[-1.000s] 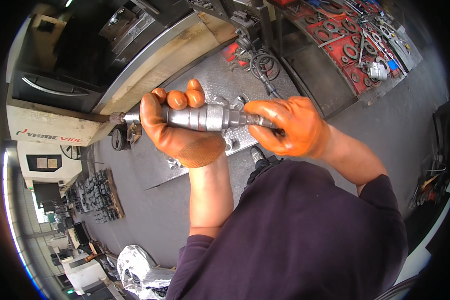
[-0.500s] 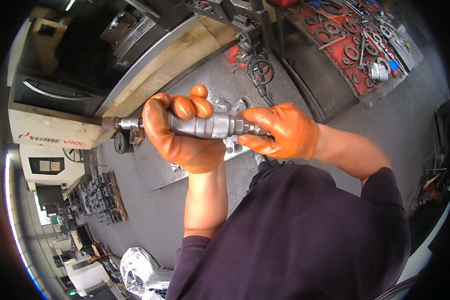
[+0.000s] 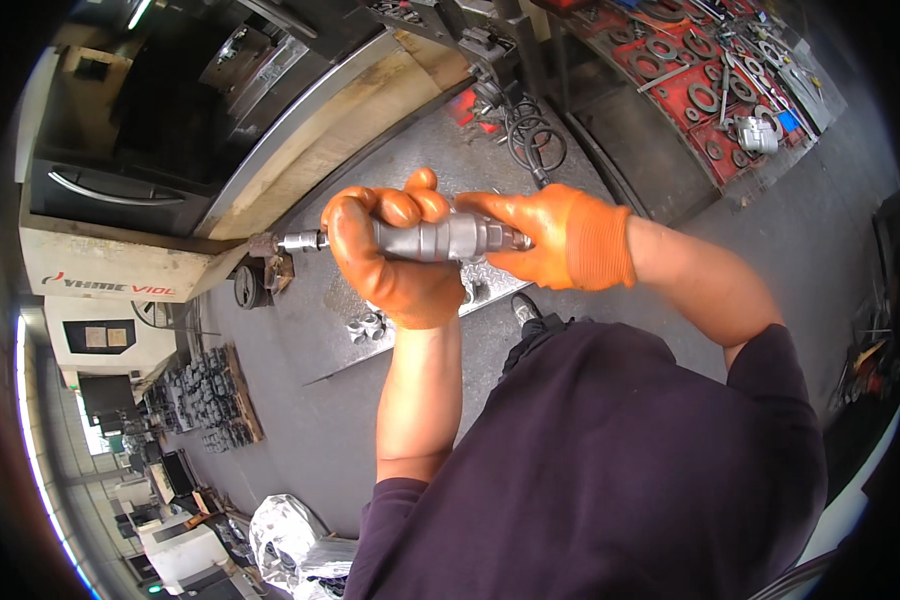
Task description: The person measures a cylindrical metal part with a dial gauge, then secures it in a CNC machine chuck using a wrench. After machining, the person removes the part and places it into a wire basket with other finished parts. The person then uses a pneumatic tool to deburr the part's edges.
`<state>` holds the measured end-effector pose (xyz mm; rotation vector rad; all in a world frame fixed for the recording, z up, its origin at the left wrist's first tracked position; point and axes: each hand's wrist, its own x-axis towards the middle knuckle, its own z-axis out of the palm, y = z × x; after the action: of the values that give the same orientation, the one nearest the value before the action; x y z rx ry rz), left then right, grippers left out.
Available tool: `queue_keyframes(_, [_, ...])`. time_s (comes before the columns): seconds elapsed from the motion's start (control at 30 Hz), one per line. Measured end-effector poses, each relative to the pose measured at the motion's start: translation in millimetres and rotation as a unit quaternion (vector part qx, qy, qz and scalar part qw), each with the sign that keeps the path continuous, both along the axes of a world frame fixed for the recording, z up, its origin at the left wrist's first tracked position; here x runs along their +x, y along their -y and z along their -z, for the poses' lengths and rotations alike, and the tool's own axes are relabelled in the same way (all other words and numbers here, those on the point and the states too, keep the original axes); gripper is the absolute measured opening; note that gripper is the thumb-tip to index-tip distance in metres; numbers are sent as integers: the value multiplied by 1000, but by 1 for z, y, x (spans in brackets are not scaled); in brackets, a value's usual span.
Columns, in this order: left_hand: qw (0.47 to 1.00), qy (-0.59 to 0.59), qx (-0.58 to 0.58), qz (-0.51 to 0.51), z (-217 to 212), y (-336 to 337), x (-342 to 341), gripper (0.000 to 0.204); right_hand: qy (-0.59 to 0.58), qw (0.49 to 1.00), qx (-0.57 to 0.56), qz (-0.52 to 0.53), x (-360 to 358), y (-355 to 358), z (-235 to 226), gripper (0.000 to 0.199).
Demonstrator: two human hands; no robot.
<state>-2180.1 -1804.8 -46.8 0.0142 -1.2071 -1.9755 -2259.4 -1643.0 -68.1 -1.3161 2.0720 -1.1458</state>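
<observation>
A grey metal air die grinder (image 3: 435, 241) lies level across my view. A brownish, rough working head (image 3: 262, 245) sits at its left end, on a shiny collet (image 3: 300, 241). Wrapped round the barrel from below is my left hand (image 3: 395, 265), in an orange coated glove, with its fingers curled over the far side. My right hand (image 3: 570, 238), gloved alike, closes round the tool's rear fitting (image 3: 510, 238); its forefinger lies along the far side of the body and its thumb shows on the near side. Part of the barrel is hidden by my left fingers.
Small silvery metal parts (image 3: 370, 327) lie on a tread plate (image 3: 342, 292) below my hands. A large machine (image 3: 110, 255) stands at the left. Coiled black hose (image 3: 535, 140) hangs beyond. A bench with red matting (image 3: 685, 95) holds rings and tools. Stacked parts (image 3: 205, 400) sit farther left.
The die grinder and my left hand have shifted right. My right hand has moved slightly farther away, its forefinger now reaching farther forward along the body.
</observation>
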Motion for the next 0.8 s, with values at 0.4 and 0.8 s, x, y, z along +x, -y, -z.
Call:
queue_keyframes(0.4, [993, -13, 93, -71, -4, 10, -14, 35, -268, 915, -271, 133, 2, -9, 32, 41])
queue_keyframes(0.8, [988, -106, -26, 106, -10, 9, -12, 29, 259, 958, -111, 54, 15, -22, -7, 15])
